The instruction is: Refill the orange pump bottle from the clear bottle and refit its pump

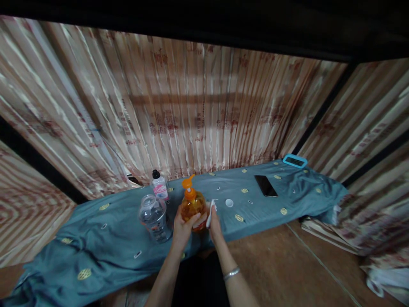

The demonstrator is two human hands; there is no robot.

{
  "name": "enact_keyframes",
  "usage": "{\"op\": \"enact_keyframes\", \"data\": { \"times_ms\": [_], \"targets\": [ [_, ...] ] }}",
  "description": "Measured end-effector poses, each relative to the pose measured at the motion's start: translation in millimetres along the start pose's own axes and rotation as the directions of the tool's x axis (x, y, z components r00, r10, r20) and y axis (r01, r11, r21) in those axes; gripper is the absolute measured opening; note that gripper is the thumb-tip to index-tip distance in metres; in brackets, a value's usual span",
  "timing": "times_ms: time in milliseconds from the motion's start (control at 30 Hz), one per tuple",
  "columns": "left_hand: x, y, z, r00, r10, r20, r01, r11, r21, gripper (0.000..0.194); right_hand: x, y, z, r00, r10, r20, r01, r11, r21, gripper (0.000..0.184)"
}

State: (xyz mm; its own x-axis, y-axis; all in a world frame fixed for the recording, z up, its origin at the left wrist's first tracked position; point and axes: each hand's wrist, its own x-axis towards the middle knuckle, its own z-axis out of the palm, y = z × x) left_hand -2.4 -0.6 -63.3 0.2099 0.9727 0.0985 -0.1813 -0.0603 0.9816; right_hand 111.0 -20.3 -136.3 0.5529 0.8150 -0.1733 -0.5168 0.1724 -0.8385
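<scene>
An orange pump bottle [192,202] stands on a surface covered with a blue-grey cloth [105,243]. My left hand [183,228] is wrapped round its lower left side. My right hand [214,222] is at the bottle's right side, fingers closed on a small white wipe or cloth [211,212] pressed against the bottle. A clear plastic jar [155,218] stands just left of my left hand. Behind it is a small clear bottle with a black cap and pink label [159,185].
A small white cap [229,202] lies on the cloth right of the pump bottle. A black phone [266,186] lies farther right, a blue-framed device [294,160] at the back right corner. Striped curtains [198,111] hang behind. Folded fabric [351,238] lies at the right.
</scene>
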Motion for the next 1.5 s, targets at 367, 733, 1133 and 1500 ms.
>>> {"op": "enact_keyframes", "data": {
  "times_ms": [367, 733, 1133, 1500],
  "targets": [
    [7, 19, 18.2, 0.999, 0.043, 0.019, -0.042, 0.999, -0.03, 0.053, -51, -4, 24, 0.923, 0.383, 0.043, -0.364, 0.829, 0.425, 0.045],
    [11, 4, 19.6, 0.992, 0.04, 0.116, -0.045, 0.998, 0.043, 0.052, -50, -39, -32, 0.987, 0.137, -0.083, -0.125, 0.983, 0.131, 0.047],
    [17, -1, 15.7, 0.986, 0.026, 0.167, -0.023, 1.0, -0.016, 0.054, -46, -8, -61, 0.951, -0.249, 0.182, 0.303, 0.65, -0.697, 0.056],
    [2, 11, 12.8, 0.957, -0.085, 0.278, 0.116, 0.988, -0.099, 0.056, 31, -97, -57, 0.978, -0.207, 0.006, 0.159, 0.734, -0.66, 0.031]
  ]
}}
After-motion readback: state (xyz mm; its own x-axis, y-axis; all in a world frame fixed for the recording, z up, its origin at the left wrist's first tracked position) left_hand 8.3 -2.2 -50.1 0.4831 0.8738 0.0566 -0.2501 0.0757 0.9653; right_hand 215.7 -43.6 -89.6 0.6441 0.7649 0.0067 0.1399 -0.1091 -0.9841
